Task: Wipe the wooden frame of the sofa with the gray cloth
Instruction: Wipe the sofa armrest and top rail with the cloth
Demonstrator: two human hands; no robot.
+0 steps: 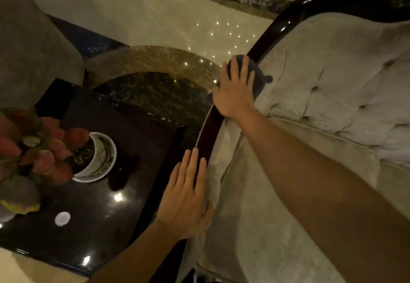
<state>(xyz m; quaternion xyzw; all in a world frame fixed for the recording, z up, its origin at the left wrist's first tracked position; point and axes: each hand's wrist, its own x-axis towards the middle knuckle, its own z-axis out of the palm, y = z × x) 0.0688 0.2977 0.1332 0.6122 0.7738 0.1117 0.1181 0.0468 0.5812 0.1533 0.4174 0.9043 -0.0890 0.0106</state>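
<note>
The sofa's dark glossy wooden frame (275, 32) curves from the upper right down to the bottom centre, edging the beige tufted upholstery (332, 78). My right hand (237, 89) lies flat on the gray cloth (258, 73), pressing it onto the frame partway along the curve. Most of the cloth is hidden under the palm. My left hand (188, 196) rests flat with fingers together on the lower stretch of the frame, holding nothing.
A dark glossy side table (99, 216) stands left of the sofa, carrying a white pot with pink-leaved plants (97, 158) and a small white disc (62, 218). Another upholstered seat (28, 45) sits at upper left. Polished marble floor (144, 16) lies beyond.
</note>
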